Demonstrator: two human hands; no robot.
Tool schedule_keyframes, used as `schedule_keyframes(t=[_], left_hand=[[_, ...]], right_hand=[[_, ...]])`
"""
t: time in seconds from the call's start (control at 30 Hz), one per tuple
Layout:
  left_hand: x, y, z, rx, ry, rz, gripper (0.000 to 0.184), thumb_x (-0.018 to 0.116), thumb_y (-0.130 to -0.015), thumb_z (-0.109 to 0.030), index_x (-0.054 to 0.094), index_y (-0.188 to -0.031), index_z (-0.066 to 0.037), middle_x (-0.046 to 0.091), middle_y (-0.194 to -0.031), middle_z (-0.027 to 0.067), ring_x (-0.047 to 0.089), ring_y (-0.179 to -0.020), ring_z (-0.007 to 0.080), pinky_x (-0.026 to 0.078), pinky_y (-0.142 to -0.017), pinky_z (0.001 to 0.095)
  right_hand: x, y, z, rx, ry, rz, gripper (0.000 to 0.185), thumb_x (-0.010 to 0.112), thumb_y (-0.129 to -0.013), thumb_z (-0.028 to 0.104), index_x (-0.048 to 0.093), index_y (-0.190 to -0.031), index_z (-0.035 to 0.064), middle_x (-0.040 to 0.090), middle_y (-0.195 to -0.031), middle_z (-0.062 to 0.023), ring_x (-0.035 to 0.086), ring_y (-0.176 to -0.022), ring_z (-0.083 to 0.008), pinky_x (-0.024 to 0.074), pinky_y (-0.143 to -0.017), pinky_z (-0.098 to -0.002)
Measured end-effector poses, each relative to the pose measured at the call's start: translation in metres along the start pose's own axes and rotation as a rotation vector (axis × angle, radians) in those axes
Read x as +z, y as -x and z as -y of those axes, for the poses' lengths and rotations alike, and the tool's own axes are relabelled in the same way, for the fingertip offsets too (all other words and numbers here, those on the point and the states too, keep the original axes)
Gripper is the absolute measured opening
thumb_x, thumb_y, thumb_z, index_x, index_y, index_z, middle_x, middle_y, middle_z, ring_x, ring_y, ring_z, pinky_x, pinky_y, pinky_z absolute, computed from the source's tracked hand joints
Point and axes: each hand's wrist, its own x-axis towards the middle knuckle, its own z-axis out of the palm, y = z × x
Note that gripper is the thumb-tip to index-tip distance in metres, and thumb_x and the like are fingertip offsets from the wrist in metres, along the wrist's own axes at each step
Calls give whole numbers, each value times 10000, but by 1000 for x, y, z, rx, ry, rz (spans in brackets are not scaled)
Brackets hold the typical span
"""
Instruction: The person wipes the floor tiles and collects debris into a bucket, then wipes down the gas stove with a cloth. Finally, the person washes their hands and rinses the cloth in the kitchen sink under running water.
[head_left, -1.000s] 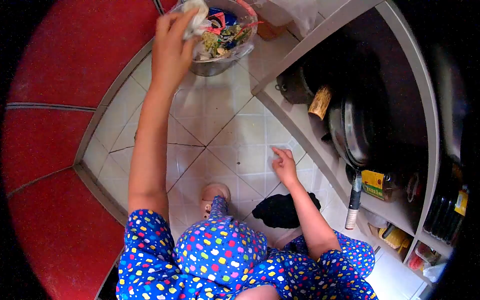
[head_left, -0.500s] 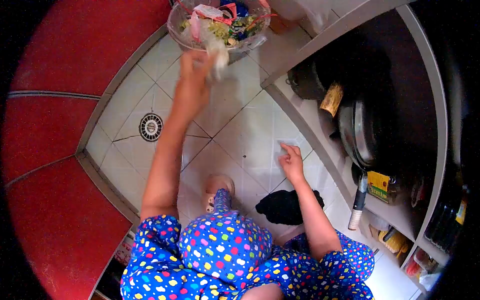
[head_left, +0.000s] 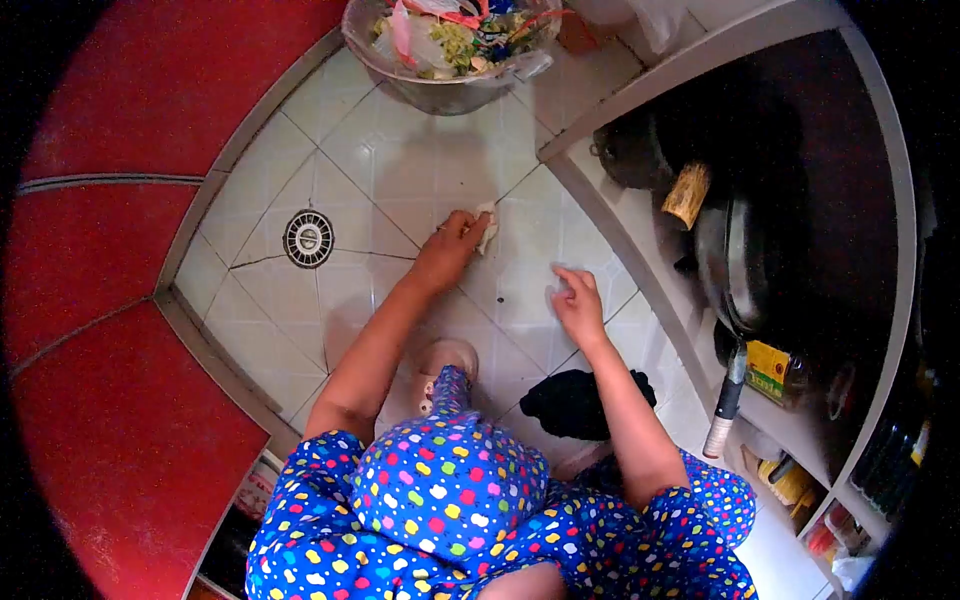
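My left hand (head_left: 450, 246) is down at the tiled floor (head_left: 400, 160), its fingers closed on a crumpled white tissue (head_left: 487, 229) that touches the tiles. To its right my right hand (head_left: 578, 305) hovers over the floor with nothing in it. Its index finger is stretched out and the other fingers are loosely bent. A small dark speck (head_left: 500, 299) lies on the tiles between the two hands. Below my right hand, partly behind that forearm, is a black bundle of cloth (head_left: 570, 404).
A full trash bin (head_left: 440, 95) stands at the top. Red cabinets (head_left: 120, 260) line the left, with a round floor drain (head_left: 308, 239) near them. On the right, a shelf (head_left: 690, 320) holds pans, and a pan handle (head_left: 727, 400) sticks out. My slippered foot (head_left: 445, 360) is below.
My left hand has come down and right, from beside the bin to the floor, with the white tissue in it. My right hand has hardly moved. The view has shifted slightly.
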Motion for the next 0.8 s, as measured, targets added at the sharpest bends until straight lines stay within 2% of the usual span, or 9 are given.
schedule_keyframes(t=[0.07, 0.2, 0.27, 0.37, 0.5, 0.63, 0.67, 0.73, 0.8], left_hand=[[-3, 3, -8, 73, 18, -8, 426, 442, -942, -426, 559, -1125, -60, 558, -1086, 121, 550, -992, 286, 420, -870, 349], [0, 2, -16, 14, 41, 72, 368, 482, -912, -372, 583, -1095, -68, 565, -1076, 113, 558, -969, 318, 438, -858, 377], [-1, -3, -4, 460, -327, 108, 270, 508, -864, -264, 593, -1046, -83, 565, -1055, 114, 553, -970, 341, 455, -832, 417], [-1, -15, -5, 424, -450, 251, 208, 502, -833, -185, 594, -995, -92, 564, -1030, 113, 552, -971, 350, 464, -806, 444], [2, -28, 7, 416, -477, 225, 165, 481, -844, -161, 586, -953, -97, 564, -1013, 116, 551, -974, 355, 459, -787, 446], [-88, -34, -49, 16, -127, -228, 182, 481, -822, -122, 569, -980, -110, 554, -985, 131, 566, -915, 349, 453, -786, 437], [-112, -42, -51, 240, -432, -383, 261, 512, -789, -50, 566, -1033, -123, 556, -998, 125, 566, -929, 347, 468, -754, 414], [-164, -56, -83, 582, -484, -734, 344, 551, -739, 20, 585, -1043, -140, 557, -995, 107, 574, -918, 326, 483, -714, 404], [-202, -73, -118, 717, -492, -885, 391, 590, -708, 38, 610, -1047, -155, 558, -996, 91, 575, -914, 306, 491, -714, 398]], right_hand=[[3, 0, -1, -43, -10, -17, 461, 618, -749, -18, 581, -1192, 105, 485, -1093, -110, 577, -756, -166, 496, -706, -264], [14, 1, -9, -9, -45, 0, 458, 625, -747, -21, 584, -1184, 108, 487, -1095, -113, 579, -750, -171, 499, -694, -262], [12, 4, -7, 25, -53, 7, 457, 628, -747, -20, 584, -1183, 108, 487, -1095, -115, 579, -749, -172, 499, -693, -260], [7, 4, -2, 17, -50, 2, 452, 635, -747, -10, 585, -1181, 108, 485, -1102, -120, 581, -746, -175, 501, -694, -264], [-4, 7, -2, 6, -23, -33, 433, 631, -750, 0, 587, -1170, 96, 509, -1087, -120, 595, -757, -190, 502, -698, -271], [-11, 10, -10, 36, 83, -62, 425, 623, -748, 1, 589, -1162, 90, 527, -1071, -119, 606, -773, -206, 503, -705, -275], [-10, 16, -14, 42, 84, -58, 425, 623, -748, 1, 589, -1162, 90, 527, -1071, -119, 606, -773, -206, 503, -705, -275], [-7, 21, -20, 32, 51, -66, 429, 615, -743, -5, 591, -1162, 89, 529, -1065, -121, 602, -759, -215, 502, -699, -275], [-6, 24, -18, 53, 21, -49, 428, 607, -744, -9, 592, -1161, 88, 531, -1061, -123, 601, -756, -217, 501, -698, -275]])
